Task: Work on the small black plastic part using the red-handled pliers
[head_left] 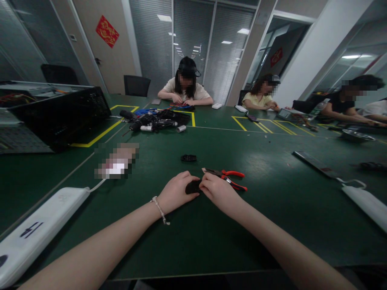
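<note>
A small black part, too dark to name, sits between my two hands just above the green table. My left hand grips its left side between thumb and fingers, and a pale bracelet circles that wrist. The fingertips of my right hand are pinched at the part's right edge; what they hold there is hidden. Just behind my right hand lie red-handled pliers and a second red-handled tool, partly covered by the hand. Beyond my hands rests another small black piece.
A white power bank is cabled to a blurred device on the left. Further back are a black computer case and a heap of cables and tools. On the right lies a phone cabled to a white block. Several people sit opposite.
</note>
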`<action>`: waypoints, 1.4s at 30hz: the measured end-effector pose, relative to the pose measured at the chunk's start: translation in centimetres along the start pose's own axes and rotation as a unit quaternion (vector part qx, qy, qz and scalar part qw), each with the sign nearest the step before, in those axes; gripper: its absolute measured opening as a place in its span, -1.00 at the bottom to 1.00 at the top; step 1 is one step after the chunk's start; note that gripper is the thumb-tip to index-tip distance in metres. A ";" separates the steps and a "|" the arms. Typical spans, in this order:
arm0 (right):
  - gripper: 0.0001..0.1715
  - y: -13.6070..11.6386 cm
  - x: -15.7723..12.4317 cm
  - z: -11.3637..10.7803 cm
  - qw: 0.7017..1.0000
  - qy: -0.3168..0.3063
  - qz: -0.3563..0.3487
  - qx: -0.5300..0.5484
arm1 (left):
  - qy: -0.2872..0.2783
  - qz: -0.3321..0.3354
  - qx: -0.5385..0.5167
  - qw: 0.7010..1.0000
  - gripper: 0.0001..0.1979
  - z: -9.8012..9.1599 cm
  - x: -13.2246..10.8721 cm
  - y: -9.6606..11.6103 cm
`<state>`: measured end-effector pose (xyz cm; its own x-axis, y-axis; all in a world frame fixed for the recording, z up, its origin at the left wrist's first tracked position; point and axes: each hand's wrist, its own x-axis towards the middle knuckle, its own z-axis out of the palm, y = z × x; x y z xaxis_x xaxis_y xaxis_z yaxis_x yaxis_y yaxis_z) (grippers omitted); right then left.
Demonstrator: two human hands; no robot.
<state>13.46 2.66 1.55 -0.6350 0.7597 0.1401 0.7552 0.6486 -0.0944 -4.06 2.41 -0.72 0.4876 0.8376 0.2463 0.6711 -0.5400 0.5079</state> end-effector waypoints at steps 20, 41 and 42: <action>-0.88 0.4 0.1 1.2 0.987 0.027 0.106 0.118 | 0.002 0.000 0.016 1.000 -0.63 0.0 0.1 0.1; -0.86 0.8 -0.1 0.5 0.989 0.022 0.064 0.135 | -0.005 -0.002 0.019 1.000 -0.65 -0.1 0.1 0.0; -0.84 0.9 -0.1 0.5 0.987 0.015 0.067 0.148 | -0.003 0.000 0.019 1.000 -0.65 0.0 0.1 0.0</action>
<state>14.09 3.17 1.01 -0.5239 0.8409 0.1357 0.7485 0.5305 -0.3978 -4.04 2.52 -0.67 0.4908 0.8375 0.2404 0.6925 -0.5424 0.4758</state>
